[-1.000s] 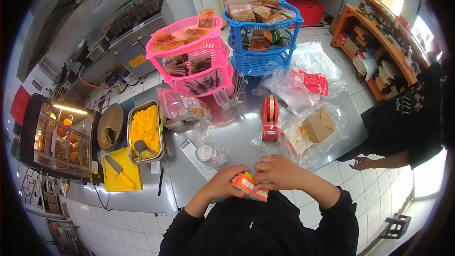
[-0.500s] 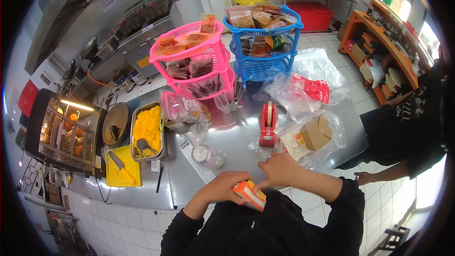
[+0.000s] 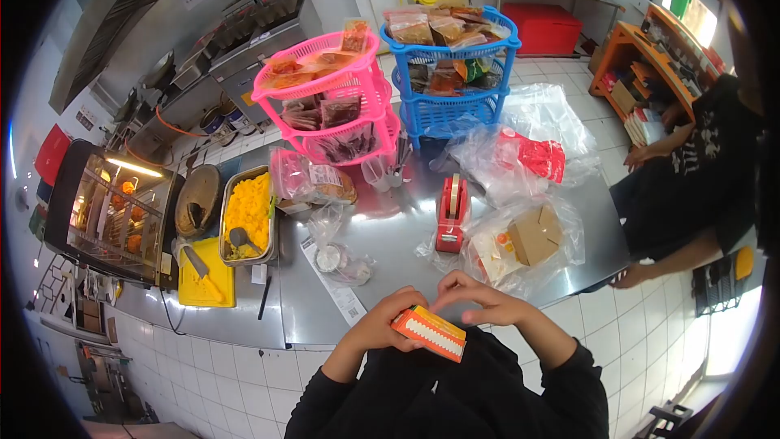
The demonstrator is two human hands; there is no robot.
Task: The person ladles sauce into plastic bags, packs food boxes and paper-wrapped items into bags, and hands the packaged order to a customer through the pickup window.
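Note:
An orange and white box (image 3: 431, 333) is gripped in my left hand (image 3: 387, 321), low in front of my black top. My right hand (image 3: 475, 299) is just above the box's right end, its fingers apart and nothing visible in them. Beyond my hands stands a red tape dispenser (image 3: 452, 215). Left of the dispenser, a lidded cup in a clear bag (image 3: 331, 258) stands near a printed receipt (image 3: 333, 283). To the right, a brown carton (image 3: 535, 236) lies in a clear plastic bag.
Pink (image 3: 378, 97) and blue (image 3: 451, 110) basket racks hold packets. A tray of yellow food (image 3: 246, 215), a knife (image 3: 202, 273) on a yellow board (image 3: 195, 297) and a lit display case (image 3: 114, 215) stand left. A co-worker in black (image 3: 691, 171) is at the right.
The box has tilted to show more of its side. My right hand has moved off it, its fingers spreading. The co-worker has leaned towards the orange shelf, and a second forearm now shows.

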